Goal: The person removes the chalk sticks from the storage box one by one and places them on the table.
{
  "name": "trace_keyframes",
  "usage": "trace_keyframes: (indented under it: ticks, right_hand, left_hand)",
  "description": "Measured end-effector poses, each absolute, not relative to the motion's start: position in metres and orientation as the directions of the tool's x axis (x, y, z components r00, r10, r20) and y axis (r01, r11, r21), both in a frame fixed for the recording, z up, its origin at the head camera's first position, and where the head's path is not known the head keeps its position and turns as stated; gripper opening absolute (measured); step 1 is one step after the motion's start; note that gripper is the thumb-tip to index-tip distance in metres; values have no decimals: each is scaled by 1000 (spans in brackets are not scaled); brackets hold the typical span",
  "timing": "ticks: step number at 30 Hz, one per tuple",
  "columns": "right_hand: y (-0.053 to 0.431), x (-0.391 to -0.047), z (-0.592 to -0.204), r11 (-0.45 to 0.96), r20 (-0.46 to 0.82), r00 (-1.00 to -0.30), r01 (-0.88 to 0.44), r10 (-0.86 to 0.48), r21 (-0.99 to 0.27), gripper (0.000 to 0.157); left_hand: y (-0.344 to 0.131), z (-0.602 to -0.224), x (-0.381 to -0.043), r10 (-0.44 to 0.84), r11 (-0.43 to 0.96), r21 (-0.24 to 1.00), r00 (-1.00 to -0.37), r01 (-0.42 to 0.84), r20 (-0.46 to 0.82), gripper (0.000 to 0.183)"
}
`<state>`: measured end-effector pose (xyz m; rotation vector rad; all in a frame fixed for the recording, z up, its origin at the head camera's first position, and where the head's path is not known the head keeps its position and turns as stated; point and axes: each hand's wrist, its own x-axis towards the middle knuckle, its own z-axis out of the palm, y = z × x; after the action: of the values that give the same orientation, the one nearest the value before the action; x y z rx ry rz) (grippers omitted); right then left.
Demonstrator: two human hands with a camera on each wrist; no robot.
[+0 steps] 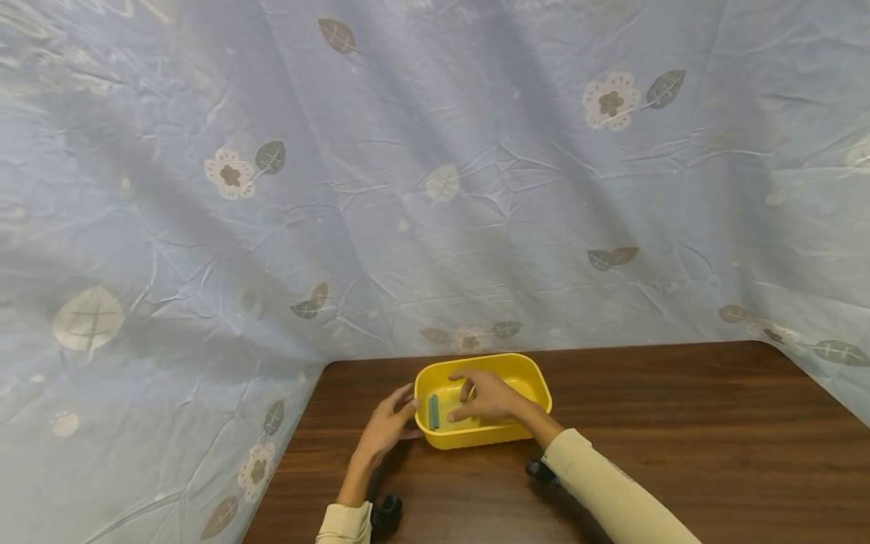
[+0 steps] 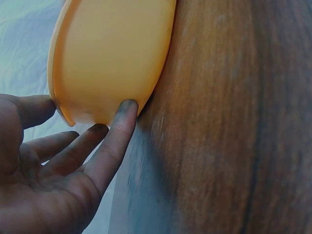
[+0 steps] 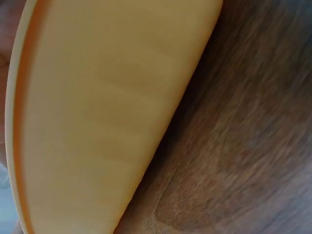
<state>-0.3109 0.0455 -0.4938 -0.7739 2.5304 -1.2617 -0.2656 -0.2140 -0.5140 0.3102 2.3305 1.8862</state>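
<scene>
A yellow plastic basin (image 1: 486,435) with rounded corners stands on the brown wooden table. Inside it, along the left end, two slim teal sticks (image 1: 433,412) lie side by side. My left hand (image 1: 386,428) is at the basin's left end; in the left wrist view its extended fingers (image 2: 116,141) touch the outer wall, with the thumb right at the rim. Over the basin's interior, my right hand (image 1: 491,396) reaches in from the right, thumb and forefinger spread apart beside the sticks. The right wrist view mostly shows the basin's outer wall (image 3: 102,117), which hides most of that hand.
The dark wooden table top (image 1: 652,408) extends widely to the right of the basin. Behind and to the left hangs a pale blue curtain (image 1: 408,227) with leaf and flower prints, meeting the table's back edge. Black wrist devices (image 1: 387,514) sit below both forearms.
</scene>
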Motion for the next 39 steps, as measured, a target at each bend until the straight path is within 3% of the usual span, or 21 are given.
trace_keyframes:
  ticks: [26,39]
  right_hand:
    - [12,-324,-501,640,-23,-797,-468,-604,-610,78]
    - [7,-322,-504,692,-92,-822,-407,-563,-596,78]
  left_hand:
    - [-213,-509,-271,218,182,981,-975,72,32,59]
    - [-211,-512,-269,228,185,981,-974,52,8,59]
